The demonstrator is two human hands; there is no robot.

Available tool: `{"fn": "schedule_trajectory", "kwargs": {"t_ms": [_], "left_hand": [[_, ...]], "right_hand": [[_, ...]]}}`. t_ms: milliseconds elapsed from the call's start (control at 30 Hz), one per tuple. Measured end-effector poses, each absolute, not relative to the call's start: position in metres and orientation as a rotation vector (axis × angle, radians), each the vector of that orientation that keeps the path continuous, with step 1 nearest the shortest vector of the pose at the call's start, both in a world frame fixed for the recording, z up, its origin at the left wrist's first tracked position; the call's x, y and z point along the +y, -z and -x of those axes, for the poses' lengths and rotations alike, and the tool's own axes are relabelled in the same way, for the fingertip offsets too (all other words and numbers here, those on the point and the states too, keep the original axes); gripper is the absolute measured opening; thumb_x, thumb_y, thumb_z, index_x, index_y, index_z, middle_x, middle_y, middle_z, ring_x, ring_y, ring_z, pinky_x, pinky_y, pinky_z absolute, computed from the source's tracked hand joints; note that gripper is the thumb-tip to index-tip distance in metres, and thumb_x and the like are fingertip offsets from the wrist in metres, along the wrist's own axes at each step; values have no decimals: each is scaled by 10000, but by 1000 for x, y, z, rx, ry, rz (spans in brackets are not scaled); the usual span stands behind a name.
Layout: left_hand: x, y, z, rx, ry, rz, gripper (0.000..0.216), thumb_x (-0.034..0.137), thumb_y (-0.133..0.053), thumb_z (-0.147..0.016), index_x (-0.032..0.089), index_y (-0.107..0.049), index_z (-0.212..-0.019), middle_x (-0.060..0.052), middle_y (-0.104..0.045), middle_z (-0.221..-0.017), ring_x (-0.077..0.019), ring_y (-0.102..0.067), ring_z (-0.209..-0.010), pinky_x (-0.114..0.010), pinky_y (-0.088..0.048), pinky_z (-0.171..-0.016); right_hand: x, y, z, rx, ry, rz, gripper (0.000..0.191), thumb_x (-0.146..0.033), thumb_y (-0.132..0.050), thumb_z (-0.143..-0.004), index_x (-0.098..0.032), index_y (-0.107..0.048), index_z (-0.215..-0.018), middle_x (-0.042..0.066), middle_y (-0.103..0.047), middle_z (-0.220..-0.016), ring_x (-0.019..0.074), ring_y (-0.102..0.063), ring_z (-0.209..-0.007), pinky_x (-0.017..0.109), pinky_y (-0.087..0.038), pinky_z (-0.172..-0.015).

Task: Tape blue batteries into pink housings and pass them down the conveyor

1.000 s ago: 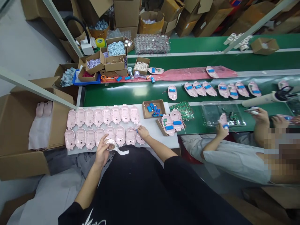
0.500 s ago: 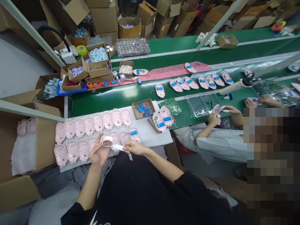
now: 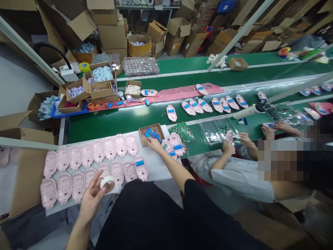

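My left hand (image 3: 91, 198) is closed on a roll of white tape (image 3: 107, 184), held near the front edge of the pink shells. My right hand (image 3: 154, 144) is at the front rim of a small cardboard box (image 3: 142, 137) of blue batteries (image 3: 152, 133) with wires; its fingertips are too small and partly hidden to make out any grip. Two rows of pink plastic shells (image 3: 87, 154) lie open side up on a white foam sheet (image 3: 155, 170). In the front row, the rightmost shell (image 3: 142, 172) has a blue battery in it.
Right of the battery box, shells with batteries (image 3: 177, 142) sit beside green circuit boards (image 3: 181, 131). A green conveyor (image 3: 117, 119) carries more shells. Boxes of rings (image 3: 102, 74) stand at the back left. A co-worker's hands (image 3: 229, 147) hold a shell at the right.
My right hand has left the strip at the tape roll and moved right to the battery box. My left hand has lowered leftward with the roll. The view has shifted.
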State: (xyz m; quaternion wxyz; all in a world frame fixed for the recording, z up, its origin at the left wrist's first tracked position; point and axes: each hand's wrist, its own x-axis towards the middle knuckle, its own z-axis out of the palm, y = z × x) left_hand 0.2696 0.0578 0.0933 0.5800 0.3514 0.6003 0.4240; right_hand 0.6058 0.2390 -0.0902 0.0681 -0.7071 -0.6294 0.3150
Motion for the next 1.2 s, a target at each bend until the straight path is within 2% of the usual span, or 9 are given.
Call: {"fn": "schedule_trajectory", "kwargs": {"t_ms": [133, 233, 400, 567, 667, 800, 1000, 1100, 1200], "left_hand": [[41, -91, -265, 1467, -972, -760, 868, 493, -937, -622, 178, -644, -1376, -66, -751, -869, -203, -689, -675, -330, -590, -693], [33, -84, -264, 1568, -980, -712, 856, 543, -913, -647, 184, -640, -1375, -52, -739, -839, -233, -718, -764, -335, -588, -770], [30, -71, -263, 1626, -1013, -763, 703, 622, -785, -788, 216, -653, -1347, -37, -705, -879, -219, -684, -845, -315, -566, -807], [33, -60, -262, 1504, -1071, -771, 658, 593, -746, -850, 254, -605, -1396, -34, -684, -1055, -198, -672, -959, -316, -535, -920], [35, -62, -260, 1406, -1056, -817, 690, 554, -778, -836, 238, -575, -1414, -34, -692, -990, -206, -683, -927, -338, -538, -919], [35, -66, -256, 1387, -1081, -847, 697, 527, -828, -790, 210, -593, -1365, -39, -711, -927, -198, -681, -849, -335, -545, -865], [23, -65, -250, 1500, -1012, -919, 686, 556, -772, -835, 188, -606, -1389, 11, -624, -719, -160, -586, -670, -299, -505, -722], [16, -67, -249, 1498, -993, -988, 635, 526, -721, -889, 230, -585, -1434, -18, -643, -862, -169, -605, -767, -312, -505, -791], [12, -72, -245, 1450, -943, -1054, 622, 455, -715, -909, 258, -553, -1477, -29, -624, -960, -190, -615, -865, -336, -495, -874]], "right_hand": [[304, 114, -603, -1928, -820, 2314, 418, -282, -521, -1006, -64, -627, -1346, 271, -669, -1302, 338, -597, -1268, 453, -365, -1108], [318, 132, -594, -1964, -700, 2387, 448, -212, -443, -1017, -8, -569, -1396, 335, -585, -1381, 359, -528, -1328, 507, -289, -1135], [307, 150, -598, -2125, -675, 2369, 430, -162, -388, -1025, -78, -616, -1379, 283, -611, -1364, 313, -535, -1297, 468, -282, -1118], [285, 153, -615, -2134, -722, 2431, 412, -339, -494, -1026, -102, -684, -1304, 250, -632, -1308, 349, -522, -1295, 484, -280, -1108], [274, 155, -616, -2071, -825, 2447, 434, -399, -509, -1020, -123, -675, -1311, 217, -660, -1228, 326, -569, -1237, 447, -315, -1079], [267, 159, -603, -2107, -742, 2375, 472, -394, -575, -987, -179, -601, -1407, 210, -623, -1339, 335, -526, -1306, 471, -324, -1071], [280, 157, -589, -2105, -727, 2385, 328, -240, -536, -979, -135, -712, -1236, 218, -682, -1239, 335, -575, -1234, 514, -272, -1098], [273, 142, -589, -1907, -640, 2324, 421, -295, -475, -1007, -77, -648, -1324, 243, -656, -1287, 343, -557, -1258, 525, -269, -1137], [236, 108, -578, -1739, -679, 1988, 535, -311, -414, -1020, -60, -501, -1484, 260, -584, -1396, 329, -517, -1319, 490, -356, -1132]]}}
